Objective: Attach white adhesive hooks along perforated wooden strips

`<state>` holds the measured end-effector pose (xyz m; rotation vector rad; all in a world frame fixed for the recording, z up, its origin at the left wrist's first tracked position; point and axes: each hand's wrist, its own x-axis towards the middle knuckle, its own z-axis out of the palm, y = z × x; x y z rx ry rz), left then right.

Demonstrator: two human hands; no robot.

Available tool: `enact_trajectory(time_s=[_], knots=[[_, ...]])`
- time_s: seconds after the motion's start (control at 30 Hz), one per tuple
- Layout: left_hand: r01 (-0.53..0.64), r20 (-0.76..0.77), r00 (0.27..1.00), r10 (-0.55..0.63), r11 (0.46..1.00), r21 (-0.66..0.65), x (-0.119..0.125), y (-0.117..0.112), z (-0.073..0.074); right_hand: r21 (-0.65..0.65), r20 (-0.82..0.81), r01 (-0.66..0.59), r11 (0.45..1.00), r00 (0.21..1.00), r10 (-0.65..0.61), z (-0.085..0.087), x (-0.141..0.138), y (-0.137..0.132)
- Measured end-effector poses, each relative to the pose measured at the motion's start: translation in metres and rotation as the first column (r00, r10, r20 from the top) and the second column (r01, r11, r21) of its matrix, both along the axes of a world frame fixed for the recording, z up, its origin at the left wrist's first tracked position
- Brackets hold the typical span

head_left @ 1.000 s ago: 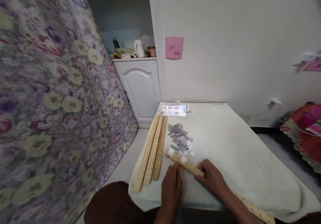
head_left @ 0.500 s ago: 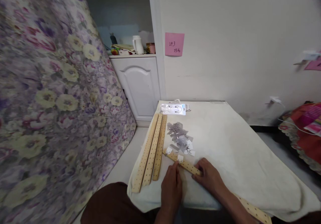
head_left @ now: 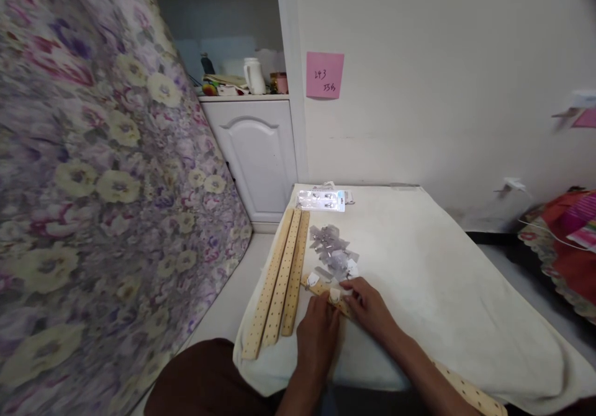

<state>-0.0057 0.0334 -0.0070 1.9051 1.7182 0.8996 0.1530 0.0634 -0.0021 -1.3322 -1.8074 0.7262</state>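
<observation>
A pale wooden strip with rows of holes (head_left: 321,288) lies slanted across the cloth. My left hand (head_left: 318,330) is closed at its near side, fingertips against the strip just below a small white tag (head_left: 334,295). My right hand (head_left: 367,305) comes in from the right, thumb and fingers pinched beside that tag; what sits between them is too small to make out. Another white tag (head_left: 313,278) rests on the strip's far left end. Just behind lies a pile of small clear packets (head_left: 331,248) with metal bits inside.
Three longer perforated wooden strips (head_left: 280,285) lie side by side at the table's left edge. Clear blister packs (head_left: 321,200) lie at the far edge. Another perforated strip (head_left: 468,390) shows at the near right beside my forearm. A floral curtain (head_left: 121,217) hangs on the left.
My right hand has left the near end of the slanted strip and moved up and left to the white tag. My left hand stays at nearly the same place.
</observation>
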Motion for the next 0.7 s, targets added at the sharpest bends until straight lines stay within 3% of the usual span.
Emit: enact_trajectory(time_s=[0.17, 0.7], knots=[[0.011, -0.003, 1.000, -0.011, 0.999, 0.037, -0.001, 0.001, -0.002, -0.001, 0.018, -0.061, 0.998, 0.998, 0.061, -0.009, -0.012, 0.011], [0.008, -0.039, 0.999, -0.007, 0.999, 0.039, -0.002, 0.000, -0.002, -0.055, 0.026, -0.016, 0.998, 1.000, 0.017, -0.009, -0.014, 0.010]])
